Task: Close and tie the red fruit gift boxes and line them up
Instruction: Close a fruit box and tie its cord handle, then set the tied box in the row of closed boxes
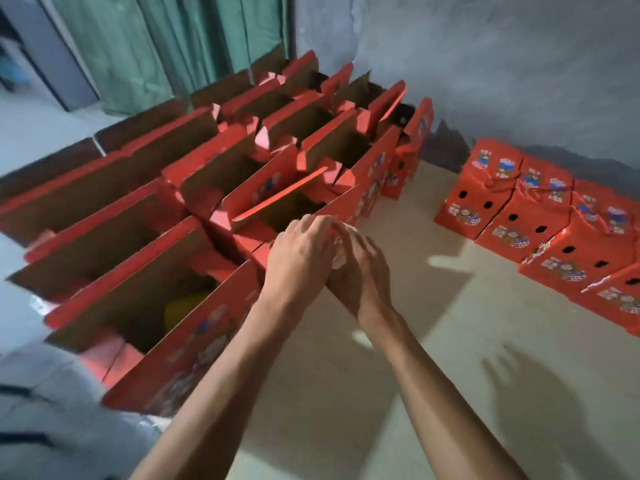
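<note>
Nearest, an open red box [180, 327] stands with its flaps up and something yellow [185, 308] inside, waiting its turn. Just beyond it, the left hand [299, 261] and right hand [360, 268] meet at the near right corner of the next open box [277, 216]. Their fingers curl together there, probably to gather the flaps for closing; blur hides whether they actually pinch card or a tie, so I cannot tell. Farther left, many more open boxes [214, 140] crowd toward the green curtain [166, 39]. Across the bare floor [415, 341], to the right, the closed boxes [540, 216] sit side by side along the wall, already lined up.
</note>
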Demonstrator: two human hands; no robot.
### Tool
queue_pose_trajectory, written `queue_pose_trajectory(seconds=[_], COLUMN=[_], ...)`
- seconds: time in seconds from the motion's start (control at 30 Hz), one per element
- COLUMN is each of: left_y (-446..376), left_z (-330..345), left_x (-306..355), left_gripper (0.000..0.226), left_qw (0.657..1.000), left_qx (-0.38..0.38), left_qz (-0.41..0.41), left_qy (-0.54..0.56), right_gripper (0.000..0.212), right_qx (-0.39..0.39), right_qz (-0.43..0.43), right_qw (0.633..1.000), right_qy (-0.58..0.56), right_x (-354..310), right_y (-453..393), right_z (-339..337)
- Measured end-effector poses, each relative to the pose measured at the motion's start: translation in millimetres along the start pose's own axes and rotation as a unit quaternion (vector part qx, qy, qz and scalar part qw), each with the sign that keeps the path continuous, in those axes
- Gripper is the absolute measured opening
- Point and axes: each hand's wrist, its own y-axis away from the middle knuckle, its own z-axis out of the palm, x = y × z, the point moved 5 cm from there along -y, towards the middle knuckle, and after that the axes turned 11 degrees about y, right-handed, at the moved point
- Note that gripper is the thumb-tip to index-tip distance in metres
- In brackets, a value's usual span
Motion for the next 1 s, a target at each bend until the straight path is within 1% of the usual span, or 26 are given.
queue_pose_trajectory(seconds=[0.03, 0.1, 0.17, 0.23, 0.3, 0.37, 0.4, 0.43, 0.53, 0.57, 0.63, 0.7, 0.8, 0.93, 0.97, 1.0], left_y=[16, 44, 70, 94, 108, 109, 107, 104, 97, 95, 94, 94, 91, 88, 88, 89], left_z=[-16, -46, -72, -97, -121, -143, -152, -159, -167, -168, -167, -164, -160, -159, -158, -157], left_x=[-7, -23, -44, -66, -85, -105, -115, -124, -147, -153, -164, -169, -169, -164, -159, -154], left_gripper=[0.026, 0.026, 0.027, 0.025, 0.025, 0.025, 0.026, 0.029, 0.042, 0.04, 0.03, 0.023, 0.028, 0.03, 0.029, 0.028], left_qw=[1.0, 0.996, 0.987, 0.973, 0.961, 0.951, 0.947, 0.943, 0.938, 0.938, 0.936, 0.934, 0.939, 0.941, 0.943, 0.946], left_qx=[0.008, 0.035, 0.067, 0.109, 0.144, 0.142, 0.129, 0.113, 0.069, 0.062, 0.05, 0.041, 0.044, 0.027, 0.026, 0.025], left_qz=[-0.006, -0.031, -0.09, -0.152, -0.189, -0.221, -0.24, -0.257, -0.285, -0.287, -0.285, -0.284, -0.275, -0.275, -0.268, -0.26], left_qy=[-0.026, -0.075, -0.114, -0.135, -0.142, -0.161, -0.171, -0.18, -0.184, -0.184, -0.2, -0.213, -0.2, -0.195, -0.194, -0.191], right_gripper=[0.052, 0.055, 0.054, 0.052, 0.071, 0.083, 0.085, 0.082, 0.065, 0.06, 0.047, 0.037, 0.022, 0.009, 0.008, 0.014], right_qx=[-0.02, -0.093, -0.177, -0.26, -0.326, -0.367, -0.378, -0.38, -0.373, -0.369, -0.366, -0.377, -0.399, -0.396, -0.389, -0.383], right_qz=[-0.007, 0.006, 0.047, 0.094, 0.146, 0.186, 0.199, 0.208, 0.218, 0.224, 0.241, 0.265, 0.27, 0.264, 0.263, 0.263], right_qw=[1.0, 0.995, 0.982, 0.959, 0.927, 0.901, 0.894, 0.892, 0.895, 0.896, 0.891, 0.876, 0.862, 0.863, 0.865, 0.867], right_qy=[-0.009, -0.032, -0.041, -0.061, -0.114, -0.138, -0.137, -0.131, -0.11, -0.109, -0.118, -0.143, -0.159, -0.17, -0.176, -0.182], right_x=[-19, -53, -75, -94, -114, -134, -142, -148, -158, -158, -157, -155, -152, -146, -144, -141], right_y=[10, 27, 42, 55, 63, 66, 67, 69, 74, 76, 79, 83, 86, 93, 97, 102], right_z=[8, 27, 49, 73, 90, 104, 110, 116, 125, 125, 125, 126, 122, 107, 102, 97])
